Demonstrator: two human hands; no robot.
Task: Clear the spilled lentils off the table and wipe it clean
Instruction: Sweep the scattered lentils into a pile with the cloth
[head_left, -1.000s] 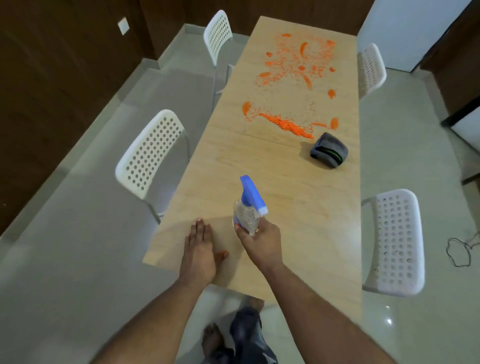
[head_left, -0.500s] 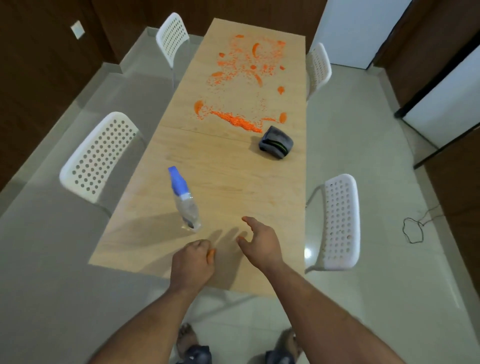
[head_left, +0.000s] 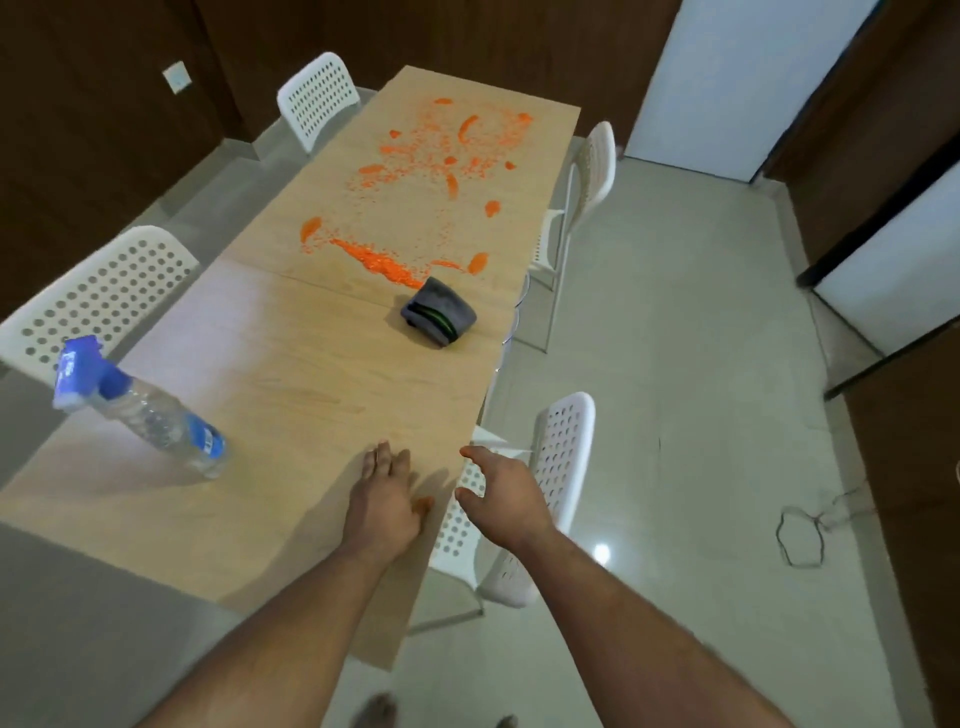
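Many scattered orange lentils

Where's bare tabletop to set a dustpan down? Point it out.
Bare wood lies between the spray bottle, the folded grey cloth and the left hand. The far half of the table, beyond the cloth, is crowded with spilled lentils.

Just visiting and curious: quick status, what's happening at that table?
Left hand flat on table, right hand open, empty. Lentils uncleared at far end. Folded cloth beside them; spray bottle stands near. Nothing blocking.
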